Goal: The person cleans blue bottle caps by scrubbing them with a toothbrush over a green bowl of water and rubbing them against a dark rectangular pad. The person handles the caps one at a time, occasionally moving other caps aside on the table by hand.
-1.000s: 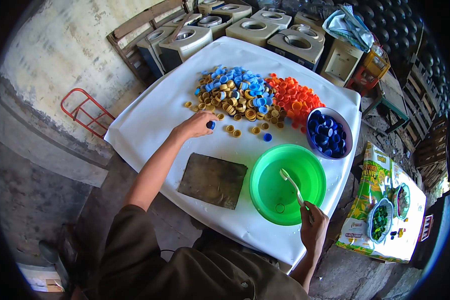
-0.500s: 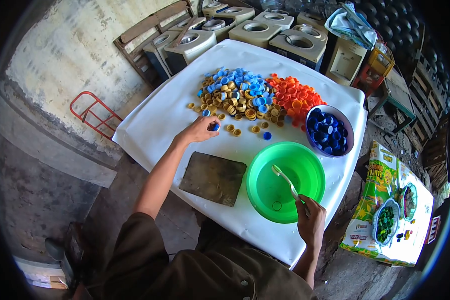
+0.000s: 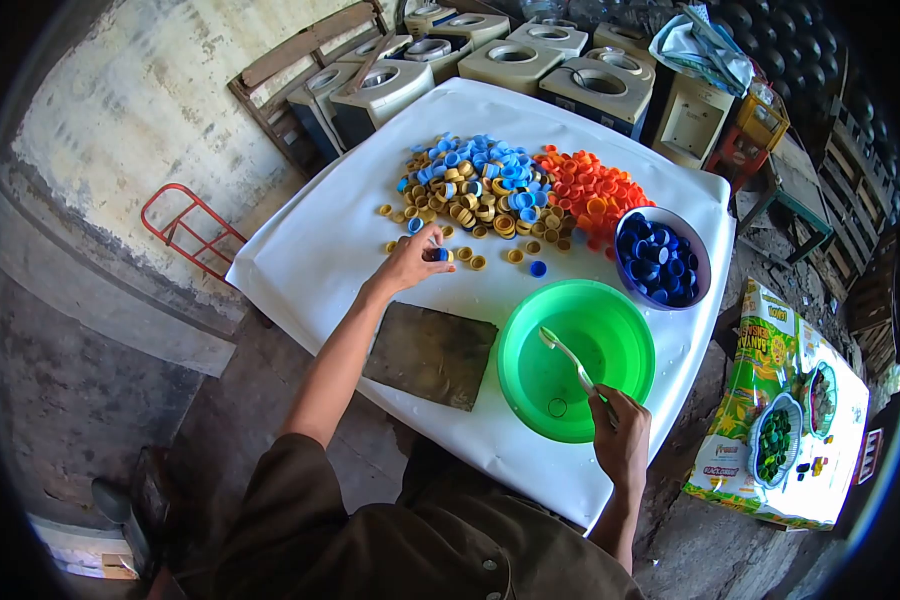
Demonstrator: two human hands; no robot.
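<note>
Beyond my table (image 3: pixel 350 240) stand a stained plaster wall (image 3: pixel 140 110), water dispensers (image 3: pixel 510 60), a red trolley (image 3: pixel 185 225) and a concrete floor (image 3: pixel 120 400).

I'm in a brown shirt (image 3: pixel 390 545), a dull olive-brown, loose and creased across my chest. Small round buttons (image 3: pixel 483 566) run down the front, pale against the cloth, two of them catching the light. The left sleeve (image 3: pixel 290 480) is short: it ends in a wide, soft cuff just above my elbow, and from there my left forearm (image 3: pixel 345 350) is bare down to my left hand (image 3: pixel 410 262). No watch, no ring, no glove that I can see. My right forearm (image 3: pixel 615 520) comes out bare too, up to my right hand (image 3: pixel 620 440), bare as well. The right sleeve is out of sight.
</note>
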